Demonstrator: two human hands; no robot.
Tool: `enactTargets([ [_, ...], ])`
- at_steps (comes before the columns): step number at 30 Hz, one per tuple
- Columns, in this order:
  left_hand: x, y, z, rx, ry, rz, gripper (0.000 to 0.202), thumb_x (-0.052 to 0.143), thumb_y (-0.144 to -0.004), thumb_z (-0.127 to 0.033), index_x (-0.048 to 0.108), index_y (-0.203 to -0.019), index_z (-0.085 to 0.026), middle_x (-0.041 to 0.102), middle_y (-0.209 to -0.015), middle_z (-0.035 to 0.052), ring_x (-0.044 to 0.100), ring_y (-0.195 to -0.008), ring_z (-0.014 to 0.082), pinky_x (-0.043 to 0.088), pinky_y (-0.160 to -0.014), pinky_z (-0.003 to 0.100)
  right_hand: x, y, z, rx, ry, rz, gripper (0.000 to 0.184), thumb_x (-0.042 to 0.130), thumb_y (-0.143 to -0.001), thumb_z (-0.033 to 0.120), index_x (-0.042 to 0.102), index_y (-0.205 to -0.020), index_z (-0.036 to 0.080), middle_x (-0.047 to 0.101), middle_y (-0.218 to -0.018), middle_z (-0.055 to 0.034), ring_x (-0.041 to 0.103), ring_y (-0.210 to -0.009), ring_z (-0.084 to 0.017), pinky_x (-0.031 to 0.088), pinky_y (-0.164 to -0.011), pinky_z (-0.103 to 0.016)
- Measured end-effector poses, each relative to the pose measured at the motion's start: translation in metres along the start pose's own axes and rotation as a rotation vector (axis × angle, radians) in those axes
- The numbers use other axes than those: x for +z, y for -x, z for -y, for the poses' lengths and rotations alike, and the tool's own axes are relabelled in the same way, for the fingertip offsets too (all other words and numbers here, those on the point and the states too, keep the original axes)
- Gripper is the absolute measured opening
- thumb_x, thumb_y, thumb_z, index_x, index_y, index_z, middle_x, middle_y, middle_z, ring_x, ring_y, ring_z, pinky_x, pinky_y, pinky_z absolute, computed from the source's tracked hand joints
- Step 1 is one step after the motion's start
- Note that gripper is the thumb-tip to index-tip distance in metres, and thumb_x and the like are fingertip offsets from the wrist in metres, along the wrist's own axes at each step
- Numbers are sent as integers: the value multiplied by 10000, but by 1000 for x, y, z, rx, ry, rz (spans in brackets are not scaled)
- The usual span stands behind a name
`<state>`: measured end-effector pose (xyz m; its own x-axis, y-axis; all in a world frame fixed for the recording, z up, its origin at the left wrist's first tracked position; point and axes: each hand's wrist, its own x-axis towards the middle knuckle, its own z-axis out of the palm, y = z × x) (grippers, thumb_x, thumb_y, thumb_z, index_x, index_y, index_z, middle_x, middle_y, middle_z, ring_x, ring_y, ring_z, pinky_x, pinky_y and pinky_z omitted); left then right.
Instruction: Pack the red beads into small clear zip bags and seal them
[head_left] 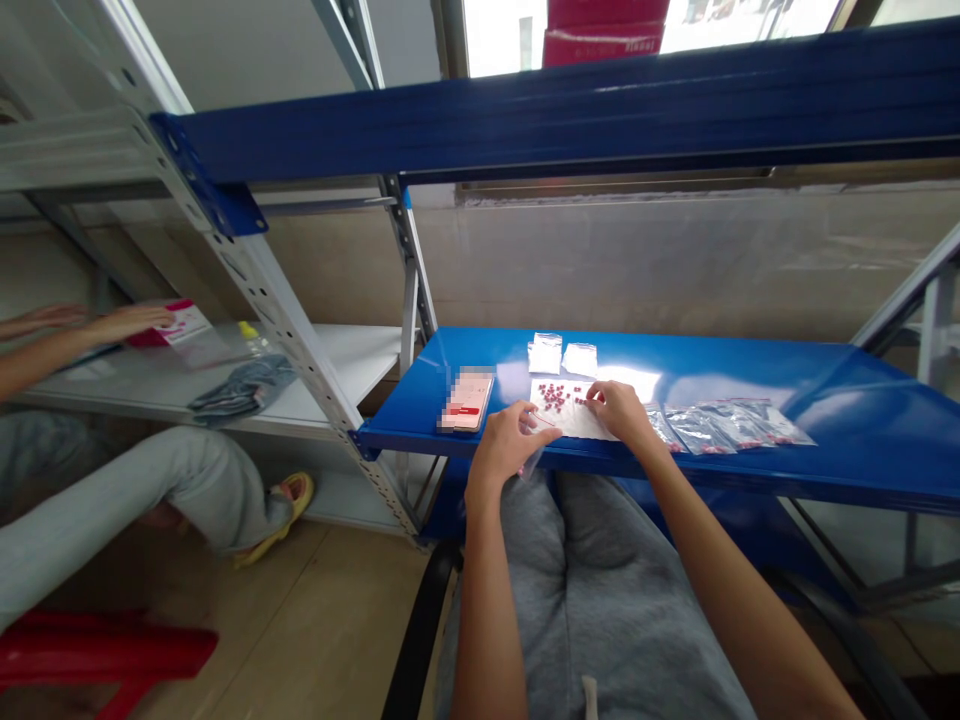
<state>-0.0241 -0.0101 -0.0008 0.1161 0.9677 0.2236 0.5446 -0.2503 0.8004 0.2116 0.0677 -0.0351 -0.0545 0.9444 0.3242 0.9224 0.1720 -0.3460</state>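
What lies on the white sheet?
Small red pieces lie on the white sheet, mostly toward its left. Whatever the left hand and right hand cover there cannot be seen.

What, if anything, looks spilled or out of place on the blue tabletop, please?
Nothing clearly stands out. The small red pieces lie scattered, but on the white sheet, and the plastic bags to the right overlap in a loose row.

A bright window (709, 25) is noted at the top of the frame, with a beige wall (675, 250) below. The upper frame is crossed by a blue beam (570, 115). Light is reflected off the blue shelf (862, 400) near centre. A perforated upright (262, 300) and white shelf (360, 348) are observed left; tiled floor (337, 600) and a red stool (112, 650) are seen lower left.
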Motion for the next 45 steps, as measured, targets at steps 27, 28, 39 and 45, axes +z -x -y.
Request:
enactTargets([
  [27, -1, -1, -6, 45, 151, 61, 531, 823, -748, -532, 712, -1145, -197, 754, -983, 67, 704, -894, 220, 559, -768, 298, -76, 13, 66, -365, -472, 282, 191, 612, -862, 308, 749, -829, 179, 654, -671, -8, 504, -601, -125, 356, -587, -251],
  [28, -1, -1, -6, 50, 163, 65, 533, 823, -750, -530, 710, -1146, -192, 755, -979, 67, 705, -890, 217, 559, -762, 295, -77, 15, 69, -368, -465, 313, 195, 612, -862, 309, 754, -826, 180, 641, -653, -2, 489, -591, -122, 347, -581, -250],
  [39, -4, -6, -20, 125, 190, 76, 489, 853, -728, -386, 705, -1144, -177, 752, -1001, 71, 704, -908, 201, 561, -745, 268, -74, 48, 69, -269, -642, 319, 324, 574, -903, 424, 716, -766, 167, 670, -675, -18, 564, -644, -138, 413, -619, -252],
  [45, -6, -12, -25, 148, 303, 125, 416, 781, -795, -434, 704, -1118, -185, 744, -1069, 74, 714, -929, 195, 569, -799, 284, -78, 48, 60, -127, -770, 227, 234, 602, -826, 364, 713, -789, 162, 691, -715, -40, 612, -650, -153, 425, -570, -247],
])
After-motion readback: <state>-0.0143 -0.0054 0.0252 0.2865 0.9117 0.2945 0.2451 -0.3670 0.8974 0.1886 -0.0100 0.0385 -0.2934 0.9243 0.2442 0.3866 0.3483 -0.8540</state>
